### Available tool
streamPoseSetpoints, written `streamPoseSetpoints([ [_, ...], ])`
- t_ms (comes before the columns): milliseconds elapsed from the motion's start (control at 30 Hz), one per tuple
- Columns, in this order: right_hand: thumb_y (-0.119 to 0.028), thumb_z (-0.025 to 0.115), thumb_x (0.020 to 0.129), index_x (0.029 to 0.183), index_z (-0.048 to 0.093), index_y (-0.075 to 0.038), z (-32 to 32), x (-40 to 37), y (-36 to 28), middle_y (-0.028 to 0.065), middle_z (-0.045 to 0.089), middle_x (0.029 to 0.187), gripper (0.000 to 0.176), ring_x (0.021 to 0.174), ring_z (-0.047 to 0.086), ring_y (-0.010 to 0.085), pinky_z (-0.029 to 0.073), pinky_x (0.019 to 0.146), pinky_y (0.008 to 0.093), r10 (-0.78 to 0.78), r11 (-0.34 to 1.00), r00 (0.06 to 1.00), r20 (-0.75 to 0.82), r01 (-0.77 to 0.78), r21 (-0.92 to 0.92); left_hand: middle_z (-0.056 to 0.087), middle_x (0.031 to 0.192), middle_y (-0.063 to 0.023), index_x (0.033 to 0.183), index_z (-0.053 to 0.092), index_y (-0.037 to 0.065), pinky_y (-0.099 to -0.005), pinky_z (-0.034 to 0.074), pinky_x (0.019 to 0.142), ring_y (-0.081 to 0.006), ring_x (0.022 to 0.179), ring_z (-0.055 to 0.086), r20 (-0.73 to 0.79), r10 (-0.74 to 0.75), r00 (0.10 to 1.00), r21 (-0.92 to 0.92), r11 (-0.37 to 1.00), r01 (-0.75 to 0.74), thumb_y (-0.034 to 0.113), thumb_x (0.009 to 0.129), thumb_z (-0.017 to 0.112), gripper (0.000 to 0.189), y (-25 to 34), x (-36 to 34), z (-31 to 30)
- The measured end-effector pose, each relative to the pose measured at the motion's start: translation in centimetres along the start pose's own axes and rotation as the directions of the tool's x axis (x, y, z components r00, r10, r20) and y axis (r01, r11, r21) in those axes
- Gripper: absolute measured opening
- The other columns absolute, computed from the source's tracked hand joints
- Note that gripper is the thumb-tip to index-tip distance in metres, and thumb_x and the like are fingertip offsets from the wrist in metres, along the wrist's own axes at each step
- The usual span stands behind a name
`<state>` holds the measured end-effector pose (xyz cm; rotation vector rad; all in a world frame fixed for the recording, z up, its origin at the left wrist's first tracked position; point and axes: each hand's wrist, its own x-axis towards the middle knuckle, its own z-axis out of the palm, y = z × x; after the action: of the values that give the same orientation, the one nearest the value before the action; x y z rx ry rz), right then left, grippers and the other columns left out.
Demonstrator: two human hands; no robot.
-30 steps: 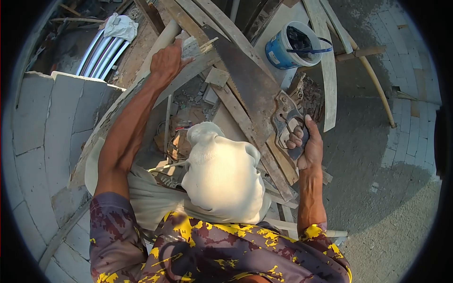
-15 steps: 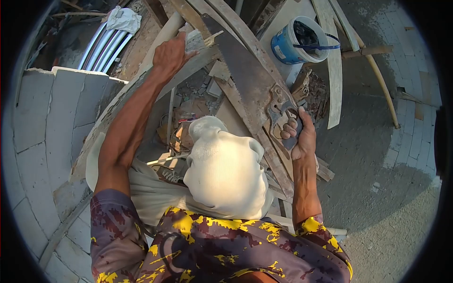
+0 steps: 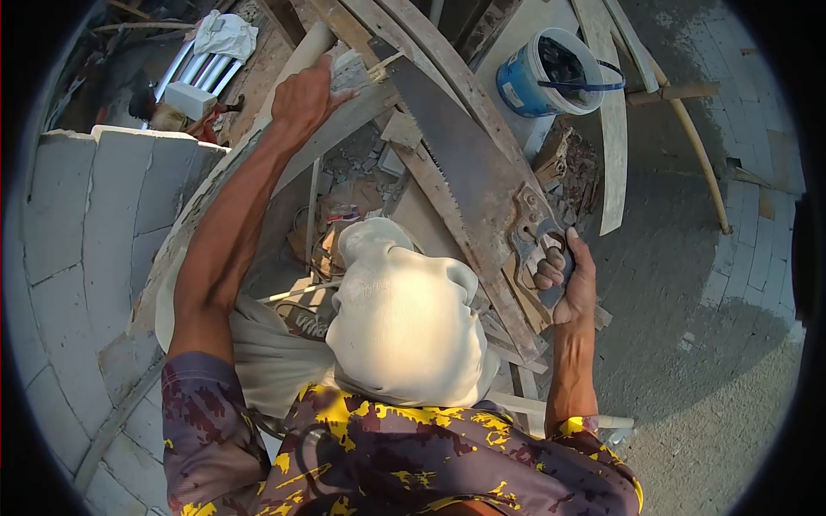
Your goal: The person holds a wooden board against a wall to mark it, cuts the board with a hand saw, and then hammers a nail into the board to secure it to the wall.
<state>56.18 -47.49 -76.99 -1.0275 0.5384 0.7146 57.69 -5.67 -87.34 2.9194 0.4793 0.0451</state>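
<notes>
Two hands: left hand (image 3: 301, 101) on the wooden board (image 3: 344, 116), right hand (image 3: 568, 279) on the saw (image 3: 465, 159).
Left hand: laid over the board near its splintered end, thumb held out toward the saw; the fingertips are hidden, so how tightly they grip cannot be told.
Right hand: closed around the saw's dark handle, fingers through the opening, thumb along the top.
Saw: slants from the right hand up to its narrow tip near the board's broken end, teeth facing the knee side; whether they touch the wood is unclear.
Sliver: a thin, light splinter (image 3: 389, 62) sticks out from the board's end, by the saw's tip.
Planks: long ones run beside and beneath the saw, with a small square wood piece (image 3: 401, 129) near its teeth.
Knee: covered in pale cloth (image 3: 409, 318), between the forearms; a laced shoe (image 3: 305, 323) shows beside it.
Bucket: blue and white (image 3: 521, 82), dark contents, handle hanging over the rim, near a curved wooden strip (image 3: 613, 172).
Right side: a bent pole (image 3: 701, 176) over rough grey ground (image 3: 654, 284).
Upper left: another person (image 3: 168, 119) beside a pale block (image 3: 191, 100), near shiny tubes (image 3: 222, 73) topped by white wrapping (image 3: 225, 36).
Left side: a wall of grey blocks (image 3: 58, 202).
</notes>
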Motion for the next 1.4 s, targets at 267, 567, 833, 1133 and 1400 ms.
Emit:
streamPoseSetpoints([
  [267, -0.031, 0.058, 0.091, 0.096, 0.056, -0.005, -0.3, 0.1, -0.4, -0.0017, 0.047, 0.059, 0.026, 0.044, 0.042, 0.0070, 0.038, 0.041, 0.0245, -0.010, 1.000, 0.998, -0.070, 0.009, -0.005, 0.065, 0.076, -0.0224, 0.112, 0.051, -0.001, -0.0471, 0.052, 0.060, -0.0372, 0.072, 0.066, 0.011, -0.005, 1.000, 0.024, 1.000, 0.005, 0.054, 0.076, 0.068, 0.068, -0.1, 0.1, 0.0],
  [567, -0.031, 0.057, 0.092, 0.095, 0.055, -0.006, -1.3, 0.7, -1.1, -0.0014, 0.047, 0.059, 0.025, 0.043, 0.041, 0.0080, 0.038, 0.041, 0.0246, 0.019, 1.000, 1.000, -0.015, -0.019, 0.009, 0.065, 0.074, -0.0213, 0.108, 0.050, 0.000, -0.0482, 0.051, 0.058, -0.0376, 0.071, 0.066, -0.051, 0.000, 0.999, 0.046, 0.999, 0.002, 0.054, 0.076, 0.068, 0.065, -0.5, -0.2, 0.4],
  [833, -0.031, 0.057, 0.092, 0.095, 0.055, -0.005, -1.6, 3.3, -0.9, -0.0020, 0.047, 0.059, 0.026, 0.043, 0.041, 0.0068, 0.038, 0.041, 0.0235, 0.030, 1.000, 1.000, 0.006, -0.030, 0.006, 0.065, 0.074, -0.0209, 0.103, 0.051, -0.001, -0.0460, 0.052, 0.058, -0.0363, 0.070, 0.067, -0.072, -0.012, 0.997, 0.073, 0.997, 0.017, 0.052, 0.076, 0.069, 0.063, 0.3, 1.0, -1.4],
  [1133, -0.032, 0.057, 0.091, 0.099, 0.058, -0.004, 1.3, 5.3, -1.0, -0.0035, 0.046, 0.054, 0.029, 0.039, 0.042, 0.0051, 0.036, 0.036, 0.0197, -0.007, 1.000, 0.998, -0.063, 0.009, 0.029, 0.064, 0.072, -0.0213, 0.101, 0.051, -0.001, -0.0473, 0.051, 0.057, -0.0366, 0.070, 0.066, -0.062, -0.005, 0.998, 0.052, 0.999, 0.008, 0.052, 0.074, 0.071, 0.063, 0.3, 0.3, -0.8],
  [1400, -0.033, 0.057, 0.092, 0.091, 0.056, -0.005, -3.0, 4.7, -1.0, -0.0035, 0.047, 0.056, 0.027, 0.043, 0.042, 0.0058, 0.038, 0.040, 0.0228, 0.058, 0.998, 0.998, 0.010, -0.058, 0.003, 0.065, 0.074, -0.0211, 0.106, 0.054, 0.000, -0.0453, 0.051, 0.059, -0.0358, 0.070, 0.066, -0.067, -0.016, 0.998, 0.060, 0.998, 0.020, 0.058, 0.074, 0.068, 0.068, -0.2, 1.7, -0.4],
])
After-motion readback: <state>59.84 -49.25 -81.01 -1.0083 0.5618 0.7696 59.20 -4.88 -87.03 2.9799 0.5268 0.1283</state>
